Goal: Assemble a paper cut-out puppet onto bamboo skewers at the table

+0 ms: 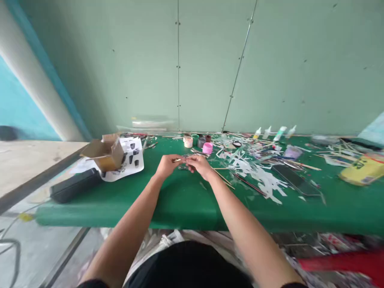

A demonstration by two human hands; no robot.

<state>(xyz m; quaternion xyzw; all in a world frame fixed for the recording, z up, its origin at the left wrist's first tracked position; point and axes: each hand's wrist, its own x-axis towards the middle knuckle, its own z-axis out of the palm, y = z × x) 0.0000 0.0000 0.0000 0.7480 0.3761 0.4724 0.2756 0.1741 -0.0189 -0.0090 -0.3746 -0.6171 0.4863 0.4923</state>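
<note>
Black clothing (189,266) lies nearest the camera as I watch, from afar, a person's two hands come together over a green-covered table (186,208). The left hand (168,165), thumb and fingers drawn into a narrow pinch, has a small pale piece (177,160) at its fingertips, above the middle of the table. The right hand (200,164) meets it there, fingers curled in and nearly closed; I cannot tell what, if anything, they grip. Just beyond the right hand stands a pink pot (207,148), with cut white strips (249,170) strewn to the right. I judge the step to be close fingertip work on something small; the next move seems to call for a steady left pinch and light right-hand adjustment.
</note>
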